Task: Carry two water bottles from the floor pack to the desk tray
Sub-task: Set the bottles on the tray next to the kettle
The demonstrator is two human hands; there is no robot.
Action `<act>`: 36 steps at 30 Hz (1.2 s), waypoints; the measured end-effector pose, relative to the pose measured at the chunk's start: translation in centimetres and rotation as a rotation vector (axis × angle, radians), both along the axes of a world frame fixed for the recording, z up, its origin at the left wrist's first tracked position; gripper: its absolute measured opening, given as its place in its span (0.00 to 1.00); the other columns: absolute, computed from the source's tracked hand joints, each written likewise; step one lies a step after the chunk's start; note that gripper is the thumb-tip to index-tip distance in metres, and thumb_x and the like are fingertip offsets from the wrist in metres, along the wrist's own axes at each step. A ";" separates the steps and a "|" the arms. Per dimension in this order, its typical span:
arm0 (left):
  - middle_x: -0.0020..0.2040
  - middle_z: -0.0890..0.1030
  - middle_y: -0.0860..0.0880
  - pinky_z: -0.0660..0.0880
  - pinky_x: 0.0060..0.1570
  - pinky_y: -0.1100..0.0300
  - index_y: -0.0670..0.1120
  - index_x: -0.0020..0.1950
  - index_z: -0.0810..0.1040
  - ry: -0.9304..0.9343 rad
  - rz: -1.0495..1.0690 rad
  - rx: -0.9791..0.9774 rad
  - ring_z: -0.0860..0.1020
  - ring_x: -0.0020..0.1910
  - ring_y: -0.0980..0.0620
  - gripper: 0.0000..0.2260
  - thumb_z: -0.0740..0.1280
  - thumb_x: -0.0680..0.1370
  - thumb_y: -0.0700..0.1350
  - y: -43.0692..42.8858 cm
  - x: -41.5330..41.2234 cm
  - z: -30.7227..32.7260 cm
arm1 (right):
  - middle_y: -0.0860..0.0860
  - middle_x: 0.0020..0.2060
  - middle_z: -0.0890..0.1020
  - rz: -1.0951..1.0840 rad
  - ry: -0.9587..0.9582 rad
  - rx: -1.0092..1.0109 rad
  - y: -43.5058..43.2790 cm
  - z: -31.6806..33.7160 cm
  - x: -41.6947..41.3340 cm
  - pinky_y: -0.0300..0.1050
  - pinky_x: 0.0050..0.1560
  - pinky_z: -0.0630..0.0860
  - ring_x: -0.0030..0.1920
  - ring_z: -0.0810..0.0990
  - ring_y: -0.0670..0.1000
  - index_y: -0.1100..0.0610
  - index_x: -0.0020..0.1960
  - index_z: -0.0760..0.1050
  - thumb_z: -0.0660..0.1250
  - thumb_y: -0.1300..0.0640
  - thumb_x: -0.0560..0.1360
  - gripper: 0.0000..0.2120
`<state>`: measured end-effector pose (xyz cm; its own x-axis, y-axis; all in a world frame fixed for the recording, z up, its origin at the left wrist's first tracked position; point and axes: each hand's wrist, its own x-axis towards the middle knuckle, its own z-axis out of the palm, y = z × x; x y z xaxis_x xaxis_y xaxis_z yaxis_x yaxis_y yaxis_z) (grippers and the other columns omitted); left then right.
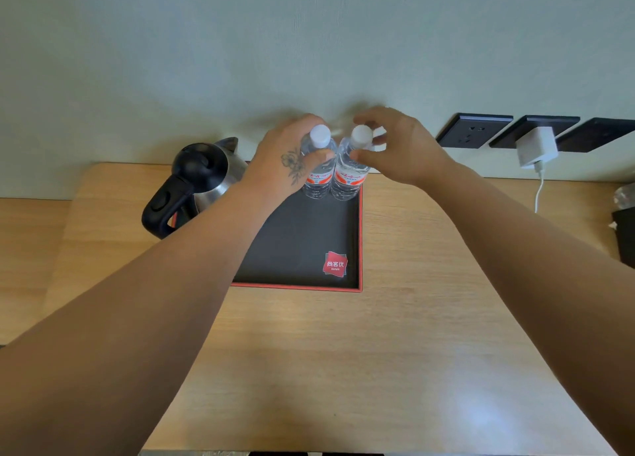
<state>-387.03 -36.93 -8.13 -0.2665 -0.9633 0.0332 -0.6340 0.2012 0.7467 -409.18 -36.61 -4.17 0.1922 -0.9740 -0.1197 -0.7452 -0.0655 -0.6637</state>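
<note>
We find one kettle [196, 184] at far left, partly on the one tray [302, 242]. The left hand [285, 160] grasps the left bottle [318, 166]; the right hand [395, 146] pinches the right bottle [350, 170] near its cap. Both of the two bottles stand upright, touching, at the tray's far edge on the table [343, 352]. A careless release could topple either, each knocking its neighbour.

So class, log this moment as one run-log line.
left hand: grips left clear plastic water bottle | right hand: pinches right clear plastic water bottle | both upright, far end of black red-rimmed tray
</note>
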 end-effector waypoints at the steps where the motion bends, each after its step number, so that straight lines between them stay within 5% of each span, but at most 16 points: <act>1: 0.52 0.84 0.43 0.81 0.55 0.45 0.43 0.61 0.81 0.009 0.004 -0.009 0.79 0.53 0.39 0.12 0.75 0.80 0.48 0.1 -0.2 -0.1 | 0.52 0.61 0.81 -0.047 -0.010 0.051 0.2 -0.5 0.1 0.46 0.60 0.80 0.58 0.82 0.54 0.55 0.67 0.79 0.78 0.54 0.74 0.22; 4: 0.51 0.83 0.45 0.78 0.53 0.48 0.43 0.59 0.81 0.006 0.011 -0.035 0.78 0.52 0.41 0.12 0.75 0.81 0.48 0.2 -0.3 -0.3 | 0.51 0.60 0.82 -0.136 -0.043 0.110 0.6 -1.9 0.8 0.58 0.57 0.82 0.56 0.83 0.55 0.53 0.66 0.79 0.75 0.49 0.77 0.20; 9: 0.53 0.83 0.43 0.81 0.55 0.41 0.43 0.58 0.80 0.021 -0.002 -0.007 0.79 0.54 0.39 0.11 0.75 0.80 0.45 0.0 -0.3 -0.2 | 0.46 0.56 0.80 -0.191 -0.161 0.117 0.6 -2.7 1.2 0.61 0.60 0.81 0.59 0.82 0.55 0.53 0.65 0.79 0.74 0.53 0.78 0.16; 24: 0.53 0.83 0.48 0.81 0.57 0.40 0.46 0.59 0.79 0.012 0.029 0.000 0.79 0.55 0.43 0.12 0.74 0.80 0.49 0.2 -0.4 -0.4 | 0.46 0.61 0.82 -0.171 -0.144 0.090 0.8 -3.4 0.4 0.57 0.62 0.81 0.57 0.84 0.53 0.45 0.66 0.78 0.73 0.45 0.78 0.18; 30: 0.57 0.84 0.47 0.80 0.62 0.40 0.44 0.64 0.78 0.001 0.024 0.044 0.80 0.60 0.42 0.14 0.74 0.81 0.47 0.3 -0.4 0.0 | 0.48 0.67 0.79 -0.118 -0.142 0.063 1.7 -3.7 -0.1 0.52 0.67 0.77 0.66 0.79 0.51 0.48 0.76 0.68 0.73 0.44 0.78 0.29; 36: 0.72 0.78 0.46 0.75 0.72 0.44 0.46 0.75 0.74 -0.042 0.067 0.098 0.78 0.70 0.43 0.26 0.77 0.80 0.52 1.0 -0.9 1.7 | 0.51 0.73 0.74 -0.128 0.040 0.055 2.2 -2.0 -0.9 0.59 0.66 0.77 0.70 0.77 0.53 0.49 0.79 0.63 0.72 0.33 0.73 0.41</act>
<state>-387.91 -35.93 -6.39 -0.2008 -0.9770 -0.0719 -0.6745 0.0847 0.7334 -410.04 -34.45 -6.15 0.0609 -0.9820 -0.1787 -0.7708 0.0675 -0.6335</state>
